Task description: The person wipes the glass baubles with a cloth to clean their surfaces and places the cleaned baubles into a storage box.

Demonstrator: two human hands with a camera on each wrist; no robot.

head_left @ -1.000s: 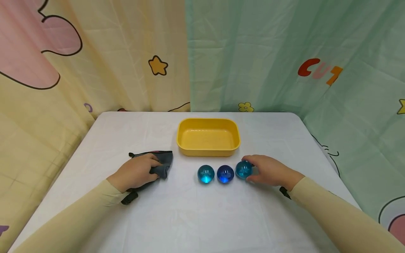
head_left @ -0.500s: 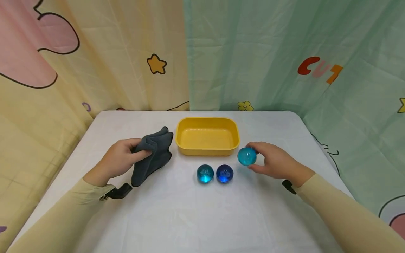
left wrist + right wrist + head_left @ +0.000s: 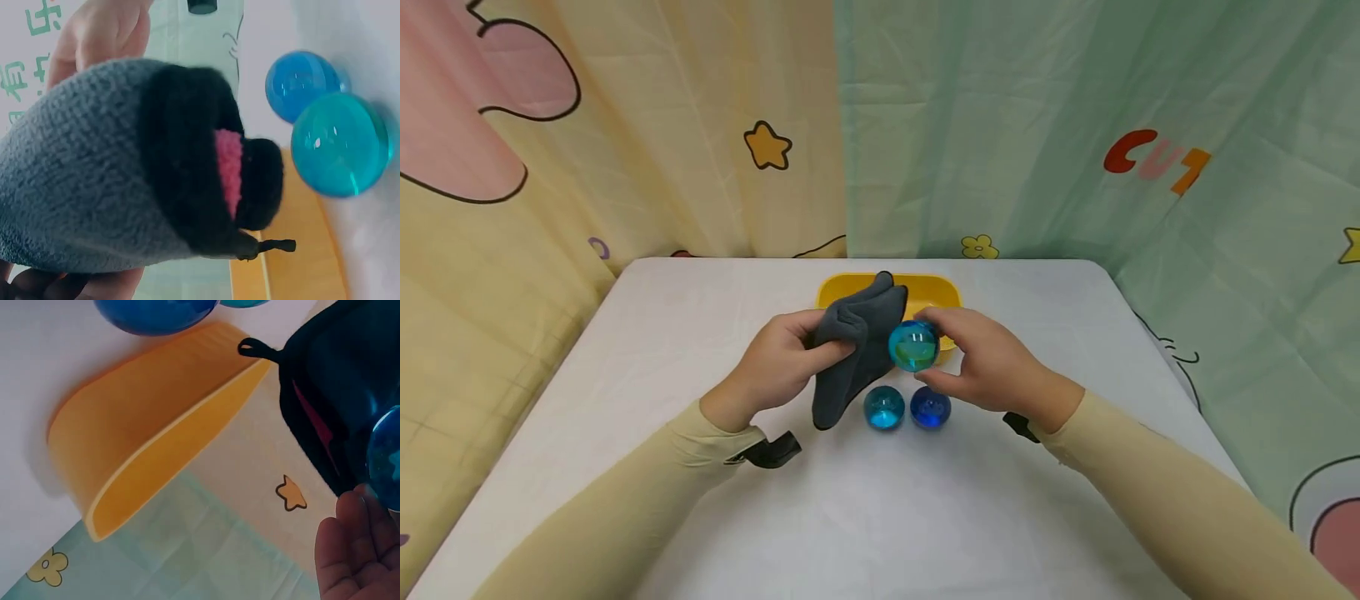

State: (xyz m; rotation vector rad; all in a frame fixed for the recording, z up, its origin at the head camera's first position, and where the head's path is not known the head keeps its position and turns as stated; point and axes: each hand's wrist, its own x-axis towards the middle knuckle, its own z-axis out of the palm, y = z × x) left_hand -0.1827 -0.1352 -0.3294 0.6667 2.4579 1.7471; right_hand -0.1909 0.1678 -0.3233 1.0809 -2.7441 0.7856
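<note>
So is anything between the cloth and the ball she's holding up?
Nothing visible. The left hand grips the grey cloth and the right hand pinches the teal ball right beside it, above the yellow tray. The two other balls lie on the table below, out of the way.

A yellow tray sits on the white table before cartoon curtains.
</note>
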